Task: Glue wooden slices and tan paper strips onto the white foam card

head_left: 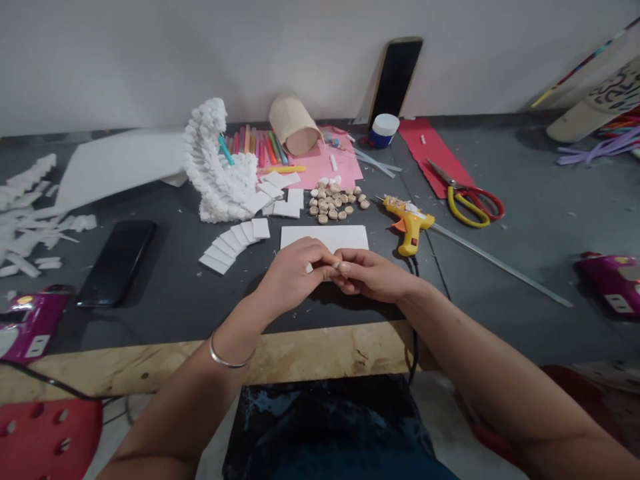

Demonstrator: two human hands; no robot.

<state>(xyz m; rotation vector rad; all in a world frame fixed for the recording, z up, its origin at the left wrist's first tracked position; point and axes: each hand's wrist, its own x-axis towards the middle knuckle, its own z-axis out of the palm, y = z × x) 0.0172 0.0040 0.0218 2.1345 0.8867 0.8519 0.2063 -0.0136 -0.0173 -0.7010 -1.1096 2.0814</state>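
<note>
Above a white foam board point(345, 236), my left hand point(296, 268) and my right hand point(373, 273) meet fingertip to fingertip. Both pinch a small beige piece point(336, 265), mostly hidden by the fingers. Its colour matches the small round beige pieces point(330, 205) heaped just behind the board. To the right of the board lies a yellow hot glue gun point(411, 230), with a long clear glue stick point(505, 263) extending from its back. White square cards point(235, 241) fan out left of the board.
A white textured model point(213, 173) stands behind the cards. A phone point(117, 263) lies left; another phone point(395, 80) leans on the wall. Scissors point(470, 200) rest by red paper point(430, 150). Also here are a blue jar point(384, 131), a beige cup point(295, 123) and foam scraps point(30, 213).
</note>
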